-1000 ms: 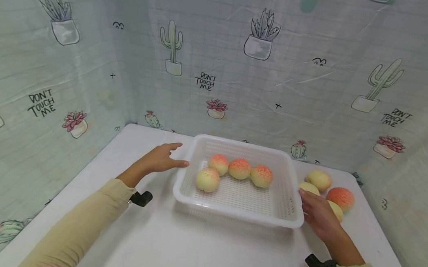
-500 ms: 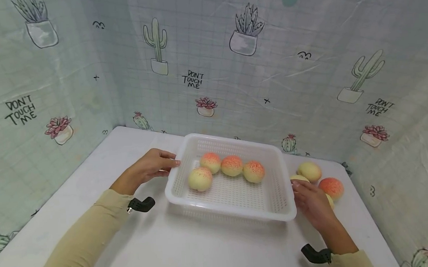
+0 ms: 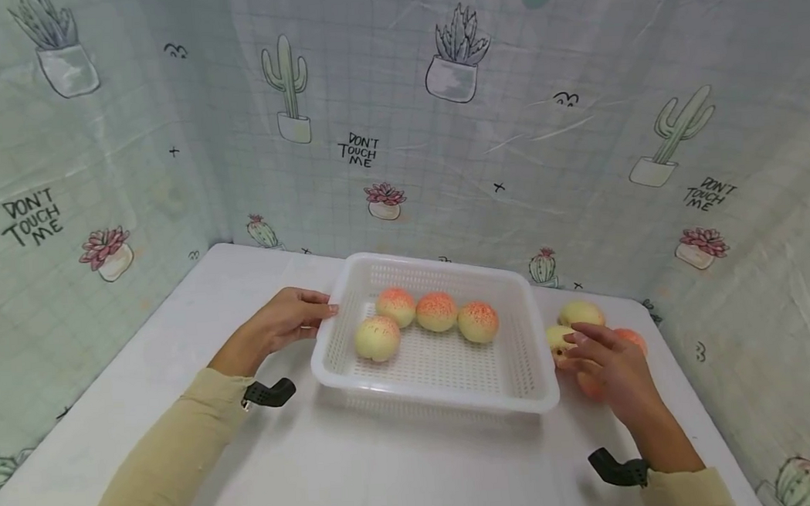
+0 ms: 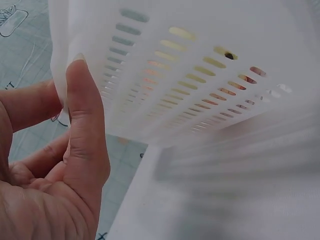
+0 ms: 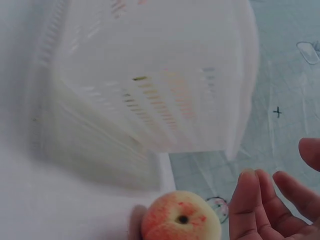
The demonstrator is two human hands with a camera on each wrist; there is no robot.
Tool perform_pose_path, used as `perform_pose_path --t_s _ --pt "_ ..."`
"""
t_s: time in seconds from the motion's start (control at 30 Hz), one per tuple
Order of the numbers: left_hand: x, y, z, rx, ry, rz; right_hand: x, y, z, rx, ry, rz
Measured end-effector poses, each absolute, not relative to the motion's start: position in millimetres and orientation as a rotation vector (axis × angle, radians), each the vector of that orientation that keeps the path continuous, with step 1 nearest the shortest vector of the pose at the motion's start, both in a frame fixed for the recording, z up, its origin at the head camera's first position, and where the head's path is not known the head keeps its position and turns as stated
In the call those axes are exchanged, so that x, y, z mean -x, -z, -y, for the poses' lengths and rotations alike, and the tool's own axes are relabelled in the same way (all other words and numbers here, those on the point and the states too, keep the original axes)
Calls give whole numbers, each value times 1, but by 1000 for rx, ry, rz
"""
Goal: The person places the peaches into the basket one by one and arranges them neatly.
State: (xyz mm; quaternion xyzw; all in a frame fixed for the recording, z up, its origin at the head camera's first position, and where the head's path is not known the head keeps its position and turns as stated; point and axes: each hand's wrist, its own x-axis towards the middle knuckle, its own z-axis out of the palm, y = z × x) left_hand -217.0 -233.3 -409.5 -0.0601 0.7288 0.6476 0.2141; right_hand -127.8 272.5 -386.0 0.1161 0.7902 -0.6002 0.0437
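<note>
A white perforated plastic basket (image 3: 427,392) stands in the middle of the white table. Several peaches (image 3: 436,312), yellow with red-orange speckles, lie toward its back left. My left hand (image 3: 287,320) pinches the basket's left rim; in the left wrist view the thumb (image 4: 86,120) lies along the wall. My right hand (image 3: 614,368) is apart from the right wall, fingers loosely bent over a group of loose peaches (image 3: 581,314). In the right wrist view a red-and-yellow peach (image 5: 180,215) lies beside the fingers, which have nothing between them.
The white table (image 3: 363,472) reaches back to a hanging cloth (image 3: 411,129) with cactus prints, which also encloses the left and right sides. A black wrist device (image 3: 270,393) sits on the left wrist, and another black device (image 3: 616,468) on the right.
My left hand has come up to the basket's left rim and taken hold of it. My right hand has left the right rim and moved right, over the loose peaches. The view has shifted.
</note>
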Motion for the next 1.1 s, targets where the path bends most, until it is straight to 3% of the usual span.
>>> perform_pose_path --t_s 0.6,1.1 --pt "216 416 232 151 -1871 -1945 118 383 -312 -245 2029 -2552" --pt "214 415 233 122 -1910 -1897 109 400 -341 -416 1805 -2691"
